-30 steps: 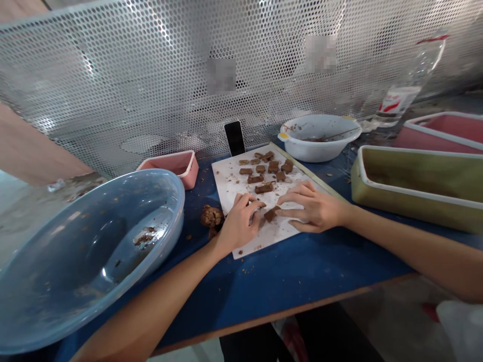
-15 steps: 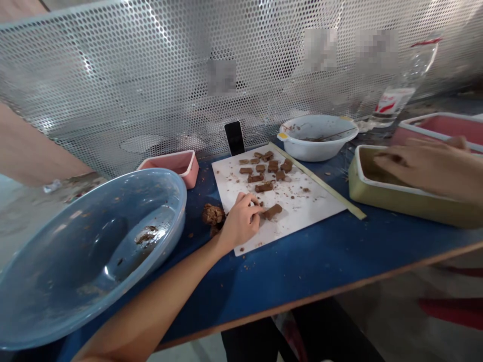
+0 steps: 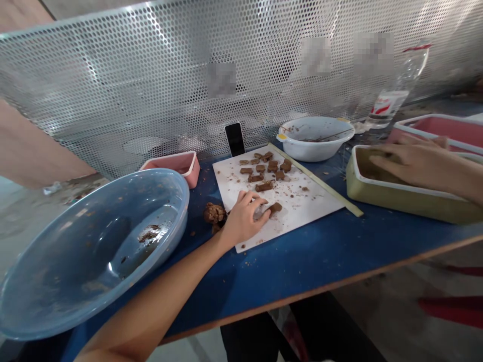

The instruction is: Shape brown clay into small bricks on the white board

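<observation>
My left hand point(image 3: 244, 217) rests on the left part of a white board point(image 3: 309, 210), its thumb and fingers apart. A greyish patch shows between them; I cannot tell what it is. A short brown clay-like piece point(image 3: 276, 206) lies just beyond the fingertips, and contact is unclear. Several small brown lumps point(image 3: 264, 186) and crumbs are on the board further back. My right hand point(image 3: 418, 163) reaches over an olive-green tub point(image 3: 396, 201) with a white rim. Its fingers are stretched out, the tips down inside the tub. A larger brown lump point(image 3: 214, 213) sits beside my left wrist.
A big blue basin point(image 3: 94, 241) takes up the left, with a pink tub point(image 3: 193, 171) behind it. A phone point(image 3: 235, 139) leans at the back. A yellowish strip point(image 3: 320, 183) edges the board. A white basin point(image 3: 313, 151), clear bottle point(image 3: 394, 95) and another pink tub point(image 3: 402, 131) stand rightward.
My left thumb and fingers have spread apart beside the brown piece, exposing the greyish patch. My right hand has shifted slightly left, its fingers stretching out over the green tub.
</observation>
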`<state>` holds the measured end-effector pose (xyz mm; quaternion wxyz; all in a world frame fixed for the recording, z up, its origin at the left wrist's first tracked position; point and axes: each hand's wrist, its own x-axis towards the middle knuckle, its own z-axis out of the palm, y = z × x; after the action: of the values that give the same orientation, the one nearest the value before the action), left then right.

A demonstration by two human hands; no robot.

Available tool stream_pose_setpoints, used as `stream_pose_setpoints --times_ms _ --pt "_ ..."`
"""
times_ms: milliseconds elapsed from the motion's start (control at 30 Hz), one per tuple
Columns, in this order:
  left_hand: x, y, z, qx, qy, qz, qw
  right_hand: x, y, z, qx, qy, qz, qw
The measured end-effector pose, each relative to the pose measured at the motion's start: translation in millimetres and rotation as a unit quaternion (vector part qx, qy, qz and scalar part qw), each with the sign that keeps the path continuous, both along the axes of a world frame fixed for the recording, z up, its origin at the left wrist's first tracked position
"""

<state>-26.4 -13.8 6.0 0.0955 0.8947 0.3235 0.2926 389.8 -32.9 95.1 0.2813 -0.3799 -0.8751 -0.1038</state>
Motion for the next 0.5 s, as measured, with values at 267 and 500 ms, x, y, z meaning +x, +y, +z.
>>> stream_pose_setpoints --times_ms 267,500 --pt "-1.2 2.3 -3.2 0.008 0.029 -0.009 1.0 -106.0 9.6 -33.7 -0.018 -0.019 0.043 0.999" --pt "-3.1 1.9 -2.9 -0.008 -0.001 -0.024 1.0 -135.7 3.3 -77.7 0.033 -0.041 0.074 0.996"
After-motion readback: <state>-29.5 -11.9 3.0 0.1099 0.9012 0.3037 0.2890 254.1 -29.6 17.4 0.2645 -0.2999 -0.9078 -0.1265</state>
